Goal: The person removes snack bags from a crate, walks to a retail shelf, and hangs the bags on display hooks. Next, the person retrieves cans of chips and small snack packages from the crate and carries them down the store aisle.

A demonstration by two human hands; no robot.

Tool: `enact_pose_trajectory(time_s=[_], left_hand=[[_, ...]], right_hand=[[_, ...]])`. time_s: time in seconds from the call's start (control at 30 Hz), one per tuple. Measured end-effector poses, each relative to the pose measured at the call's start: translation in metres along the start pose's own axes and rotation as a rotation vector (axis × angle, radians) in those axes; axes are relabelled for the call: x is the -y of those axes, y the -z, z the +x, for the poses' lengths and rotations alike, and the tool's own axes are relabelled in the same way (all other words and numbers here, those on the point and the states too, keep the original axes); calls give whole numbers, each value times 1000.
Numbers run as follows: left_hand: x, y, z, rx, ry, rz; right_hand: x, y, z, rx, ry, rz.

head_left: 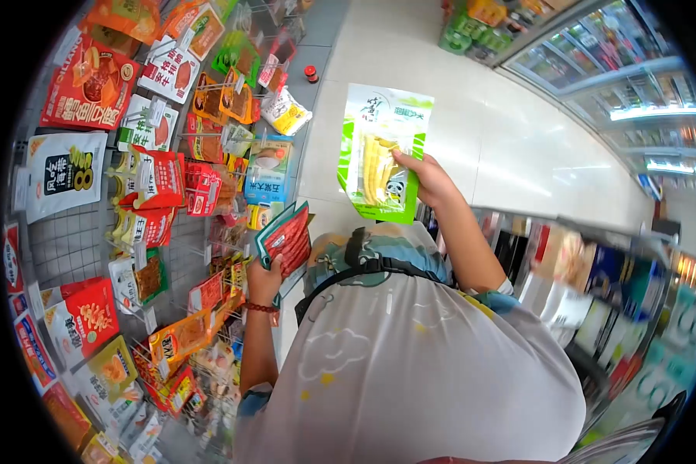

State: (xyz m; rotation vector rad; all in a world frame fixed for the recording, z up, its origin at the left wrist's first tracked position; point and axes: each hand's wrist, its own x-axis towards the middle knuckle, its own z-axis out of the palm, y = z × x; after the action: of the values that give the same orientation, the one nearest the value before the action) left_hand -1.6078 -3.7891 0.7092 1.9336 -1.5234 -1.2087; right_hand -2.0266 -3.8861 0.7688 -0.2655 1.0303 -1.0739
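Note:
My right hand [427, 179] pinches the right edge of a green and white snack packet [379, 158]. Through its clear window show pale yellow strips, with a small panda printed near the bottom. Lower down and to the left, close to the shelf rack, my left hand [266, 280] is closed on a red snack packet [288, 241] with a dark green border. Its thumb lies across the packet's lower part, and a red bead bracelet circles the wrist. The two packets are apart from each other.
Hanging snack packets, such as a red one [93, 81] and a white one [66, 174], fill the wire rack at left. A small red-capped jar [311, 73] stands near its base. Glass-fronted coolers [595, 46] are at upper right, above pale floor tiles [503, 131].

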Motion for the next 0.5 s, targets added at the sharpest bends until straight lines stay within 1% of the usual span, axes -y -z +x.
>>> enact_pose_trajectory(time_s=[0.07, 0.1, 0.17, 0.2, 0.23, 0.27, 0.33, 0.37, 0.4, 0.43, 0.47, 0.5], left_hand=[[-24, -20, 24, -72, 27, -44], [-34, -30, 34, -129, 0, -74], [-79, -45, 53, -181, 47, -90], [-99, -55, 45, -204, 67, -99], [-116, -63, 58, -263, 59, -72], [-121, -67, 68, -299, 94, -75], [-125, -83, 89, -237, 254, -125], [-133, -92, 99, -329, 159, -156], [-135, -98, 110, -355, 181, -169], [-127, -114, 108, -327, 247, -162], [-130, -115, 122, -289, 347, -180], [-137, -120, 137, -367, 266, -213]], right_hand=[[43, 5, 49, 34, -40, -47], [62, 5, 69, 46, -72, -85], [98, 9, 116, 87, -108, -148], [110, 18, 120, 126, -120, -147], [131, 19, 146, 172, -187, -159], [148, 19, 168, 214, -254, -174], [170, 17, 215, 253, -328, -225], [182, 11, 234, 236, -329, -244], [191, 6, 251, 216, -327, -259], [191, 19, 248, 233, -303, -272], [202, 8, 267, 242, -324, -295], [212, 1, 284, 245, -345, -304]])
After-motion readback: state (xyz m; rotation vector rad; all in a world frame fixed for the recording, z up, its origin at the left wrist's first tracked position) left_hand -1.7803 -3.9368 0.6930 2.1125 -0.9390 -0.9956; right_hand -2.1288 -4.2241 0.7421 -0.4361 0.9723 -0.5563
